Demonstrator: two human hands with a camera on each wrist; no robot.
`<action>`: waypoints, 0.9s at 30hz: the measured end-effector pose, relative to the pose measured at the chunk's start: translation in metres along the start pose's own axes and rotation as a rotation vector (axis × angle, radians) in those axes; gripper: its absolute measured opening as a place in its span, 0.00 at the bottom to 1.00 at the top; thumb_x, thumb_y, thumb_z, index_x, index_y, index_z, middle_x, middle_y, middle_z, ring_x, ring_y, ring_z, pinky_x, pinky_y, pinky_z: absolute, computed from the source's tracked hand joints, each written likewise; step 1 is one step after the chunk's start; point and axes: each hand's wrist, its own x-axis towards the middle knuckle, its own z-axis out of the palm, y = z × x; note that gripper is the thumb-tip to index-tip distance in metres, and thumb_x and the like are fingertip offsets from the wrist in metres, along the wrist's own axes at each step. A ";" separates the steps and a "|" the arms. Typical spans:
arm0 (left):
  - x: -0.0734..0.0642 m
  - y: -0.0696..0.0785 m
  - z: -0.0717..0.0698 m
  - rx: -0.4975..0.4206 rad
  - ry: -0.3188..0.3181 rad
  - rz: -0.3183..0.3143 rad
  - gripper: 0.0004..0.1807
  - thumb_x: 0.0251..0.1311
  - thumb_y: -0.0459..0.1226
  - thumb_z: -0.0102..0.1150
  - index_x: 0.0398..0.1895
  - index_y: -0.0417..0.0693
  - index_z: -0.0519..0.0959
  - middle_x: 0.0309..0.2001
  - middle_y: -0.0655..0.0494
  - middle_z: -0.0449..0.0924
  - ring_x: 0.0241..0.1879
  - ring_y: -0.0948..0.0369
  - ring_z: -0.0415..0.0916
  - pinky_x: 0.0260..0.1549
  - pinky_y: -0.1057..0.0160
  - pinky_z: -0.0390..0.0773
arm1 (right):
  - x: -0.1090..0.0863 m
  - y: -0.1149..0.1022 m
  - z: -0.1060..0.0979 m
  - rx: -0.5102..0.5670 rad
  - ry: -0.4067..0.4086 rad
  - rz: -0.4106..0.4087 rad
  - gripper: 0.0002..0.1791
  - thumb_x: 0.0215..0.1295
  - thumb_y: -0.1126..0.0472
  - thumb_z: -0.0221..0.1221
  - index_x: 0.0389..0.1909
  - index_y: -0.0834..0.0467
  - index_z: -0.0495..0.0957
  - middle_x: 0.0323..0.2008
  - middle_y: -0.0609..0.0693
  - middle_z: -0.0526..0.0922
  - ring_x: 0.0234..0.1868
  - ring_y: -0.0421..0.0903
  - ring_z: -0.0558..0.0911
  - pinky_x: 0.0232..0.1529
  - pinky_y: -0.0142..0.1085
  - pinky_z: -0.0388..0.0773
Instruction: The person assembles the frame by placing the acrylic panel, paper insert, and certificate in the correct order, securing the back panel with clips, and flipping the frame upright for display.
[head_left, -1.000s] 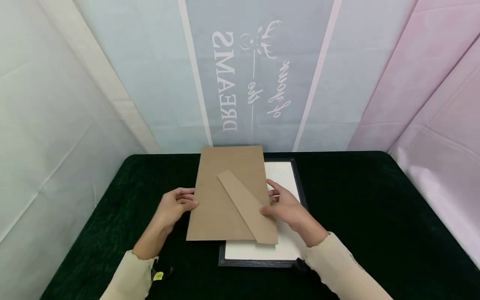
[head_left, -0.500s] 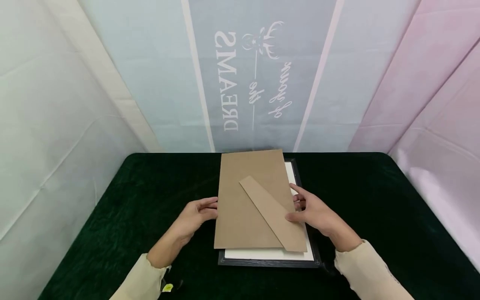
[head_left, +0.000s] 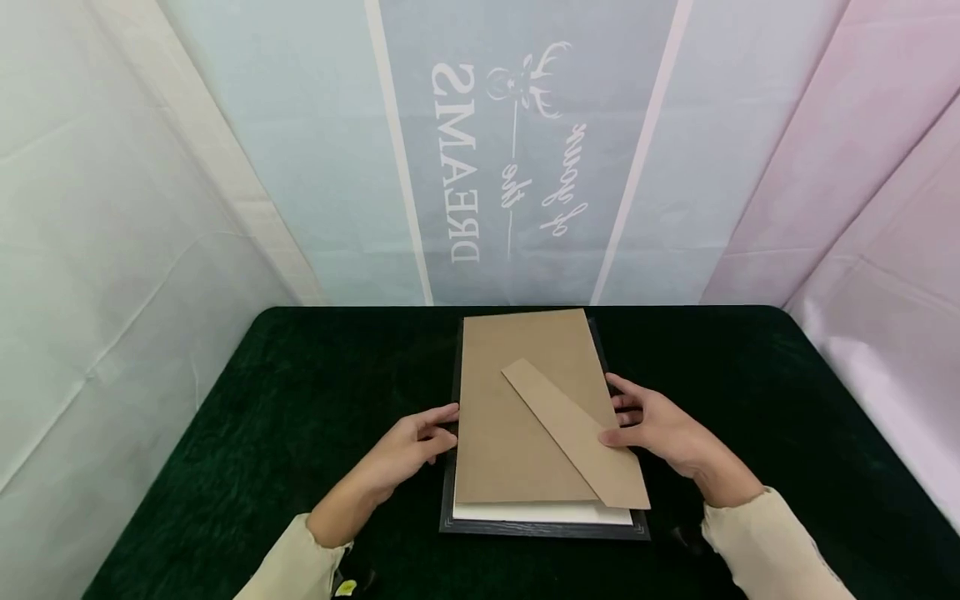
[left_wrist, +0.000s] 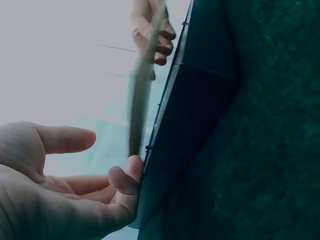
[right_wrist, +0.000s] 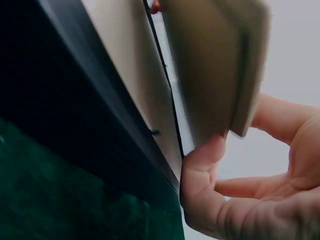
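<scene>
Holding brown backing board [head_left: 525,408] over black picture frame [head_left: 543,527], left hand [head_left: 408,450] and right hand [head_left: 663,429] pinching its side edges; not yet seated, frame's white mat showing below.

The brown backing board [head_left: 525,408], with a stand strip [head_left: 573,433] running diagonally across it, is held slightly raised over the black frame [head_left: 543,527]. It covers most of the frame; a white sheet [head_left: 540,512] shows at the frame's near edge.
</scene>
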 end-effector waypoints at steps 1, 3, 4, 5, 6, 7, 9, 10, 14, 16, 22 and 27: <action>0.001 0.000 0.002 0.021 0.007 0.000 0.29 0.70 0.39 0.54 0.74 0.50 0.64 0.70 0.49 0.70 0.50 0.59 0.75 0.47 0.59 0.77 | 0.000 0.000 -0.002 0.002 -0.008 -0.003 0.56 0.57 0.65 0.70 0.79 0.62 0.42 0.61 0.67 0.65 0.52 0.53 0.75 0.43 0.37 0.82; 0.002 0.000 0.005 0.048 0.021 0.000 0.30 0.70 0.39 0.56 0.74 0.51 0.64 0.69 0.51 0.70 0.49 0.60 0.75 0.45 0.60 0.77 | -0.001 0.000 -0.005 -0.001 -0.023 -0.012 0.56 0.57 0.64 0.70 0.79 0.63 0.43 0.61 0.67 0.65 0.51 0.53 0.75 0.43 0.36 0.82; 0.002 0.000 0.006 0.057 0.030 0.000 0.31 0.69 0.40 0.56 0.74 0.52 0.64 0.69 0.51 0.71 0.49 0.60 0.75 0.45 0.60 0.78 | 0.000 0.000 -0.006 0.001 -0.029 -0.015 0.56 0.57 0.64 0.70 0.79 0.64 0.44 0.60 0.67 0.66 0.51 0.53 0.75 0.43 0.36 0.82; 0.003 -0.001 0.006 0.065 0.038 0.004 0.31 0.69 0.39 0.57 0.74 0.51 0.64 0.68 0.51 0.72 0.48 0.60 0.76 0.44 0.60 0.78 | 0.000 0.000 -0.007 0.000 -0.035 -0.019 0.56 0.57 0.64 0.70 0.78 0.64 0.44 0.60 0.67 0.66 0.50 0.53 0.75 0.43 0.36 0.82; 0.003 -0.001 0.006 0.070 0.047 0.008 0.31 0.69 0.39 0.57 0.74 0.51 0.64 0.68 0.51 0.72 0.47 0.60 0.77 0.44 0.60 0.79 | 0.001 0.001 -0.007 0.002 -0.040 -0.021 0.55 0.57 0.64 0.70 0.78 0.64 0.44 0.59 0.66 0.66 0.50 0.53 0.74 0.43 0.36 0.82; 0.003 -0.001 0.006 0.069 0.057 0.009 0.31 0.69 0.39 0.57 0.74 0.51 0.64 0.68 0.50 0.73 0.46 0.60 0.77 0.44 0.60 0.79 | 0.001 0.002 -0.007 0.001 -0.045 -0.023 0.55 0.57 0.64 0.70 0.78 0.64 0.45 0.58 0.66 0.66 0.50 0.52 0.74 0.43 0.36 0.82; 0.004 -0.002 0.004 0.061 0.070 0.010 0.31 0.69 0.37 0.56 0.74 0.50 0.64 0.67 0.49 0.74 0.45 0.60 0.79 0.45 0.59 0.80 | 0.002 0.003 -0.007 -0.001 -0.052 -0.025 0.55 0.57 0.64 0.70 0.78 0.65 0.45 0.58 0.66 0.67 0.50 0.52 0.73 0.42 0.36 0.82; 0.004 -0.002 0.003 0.052 0.073 0.010 0.30 0.69 0.36 0.55 0.74 0.50 0.64 0.66 0.49 0.75 0.45 0.59 0.80 0.46 0.58 0.81 | 0.003 0.004 -0.007 -0.001 -0.055 -0.025 0.55 0.57 0.64 0.70 0.78 0.65 0.44 0.58 0.65 0.67 0.49 0.52 0.73 0.42 0.36 0.82; 0.003 -0.002 -0.001 0.042 0.056 0.016 0.29 0.71 0.35 0.52 0.74 0.49 0.63 0.66 0.47 0.75 0.48 0.58 0.83 0.57 0.48 0.78 | 0.003 0.005 -0.005 -0.004 -0.053 -0.014 0.54 0.57 0.64 0.70 0.78 0.65 0.45 0.59 0.65 0.68 0.49 0.52 0.73 0.41 0.36 0.82; 0.003 -0.001 -0.002 0.039 0.044 0.017 0.29 0.71 0.34 0.52 0.75 0.50 0.62 0.67 0.47 0.74 0.50 0.57 0.83 0.61 0.44 0.74 | 0.002 0.005 -0.004 -0.015 -0.047 -0.011 0.54 0.58 0.64 0.70 0.78 0.65 0.46 0.60 0.65 0.68 0.49 0.52 0.73 0.41 0.36 0.82; 0.003 0.000 -0.005 0.083 0.094 0.012 0.26 0.70 0.34 0.53 0.71 0.52 0.67 0.66 0.49 0.74 0.48 0.59 0.83 0.60 0.44 0.75 | 0.001 0.004 -0.001 -0.081 -0.012 -0.026 0.53 0.57 0.65 0.69 0.77 0.66 0.47 0.60 0.66 0.69 0.51 0.53 0.75 0.41 0.37 0.83; 0.004 -0.003 -0.005 0.190 0.136 0.010 0.21 0.69 0.36 0.56 0.64 0.54 0.75 0.61 0.50 0.75 0.43 0.61 0.80 0.44 0.56 0.82 | -0.001 0.001 0.001 -0.136 0.002 -0.024 0.54 0.56 0.64 0.70 0.78 0.65 0.47 0.59 0.65 0.69 0.50 0.53 0.75 0.40 0.36 0.82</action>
